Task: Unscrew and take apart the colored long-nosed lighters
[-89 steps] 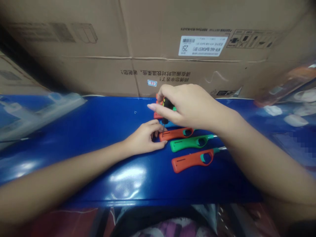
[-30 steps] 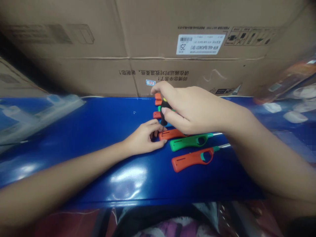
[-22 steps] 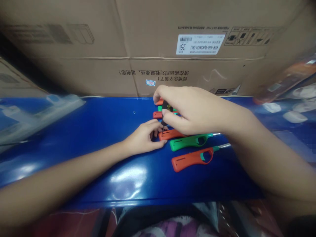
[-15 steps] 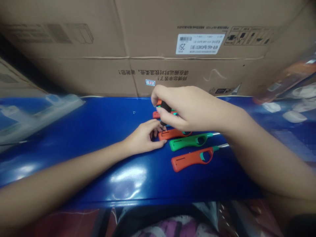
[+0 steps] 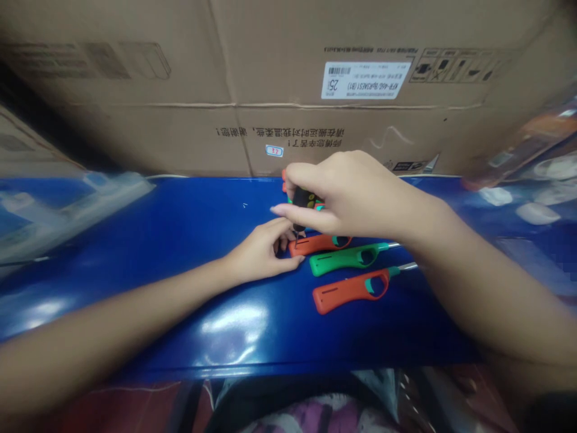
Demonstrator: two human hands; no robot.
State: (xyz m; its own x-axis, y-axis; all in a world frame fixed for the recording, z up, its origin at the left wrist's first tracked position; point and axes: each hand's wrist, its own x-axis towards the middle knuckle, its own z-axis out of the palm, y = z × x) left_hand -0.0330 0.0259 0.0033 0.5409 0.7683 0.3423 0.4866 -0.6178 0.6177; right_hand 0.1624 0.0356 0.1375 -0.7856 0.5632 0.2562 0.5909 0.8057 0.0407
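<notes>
Right hand: the right hand (image 5: 349, 192) has its thumb and fingers closed around the black handle of a screwdriver (image 5: 301, 199), palm down, coming in from the right. The fingers aren't spread, though some are tucked out of sight so I can't tell exactly how they curl.

Left hand: the left hand (image 5: 261, 249) is down on the table, pinching the butt end of the gripped orange lighter (image 5: 315, 245), thumb on the near side and fingertips on the far side.

Screwdriver: pretty much upright, thin shaft pointing down, tip at the butt end of that lighter, near its dark slot. Can't make out what the tip sits in, too small.

Lighters: long-necked ones, lying roughly side by side. Closer to the wearer than the gripped one come a green lighter (image 5: 336, 260), then the nearest orange lighter (image 5: 345, 291), metal necks off to the right. More colourful bits poke out behind the right hand, mostly covered.

Table: shiny blue table (image 5: 180, 328) with bright glare spots.

Backdrop: big cardboard box (image 5: 171, 138) with upside-down print, a white label (image 5: 366, 80) and a small blue-edged sticker (image 5: 274, 151).

Sides: blurry clear plastic (image 5: 67, 210) on the left, white pieces (image 5: 538, 213) on the right.
</notes>
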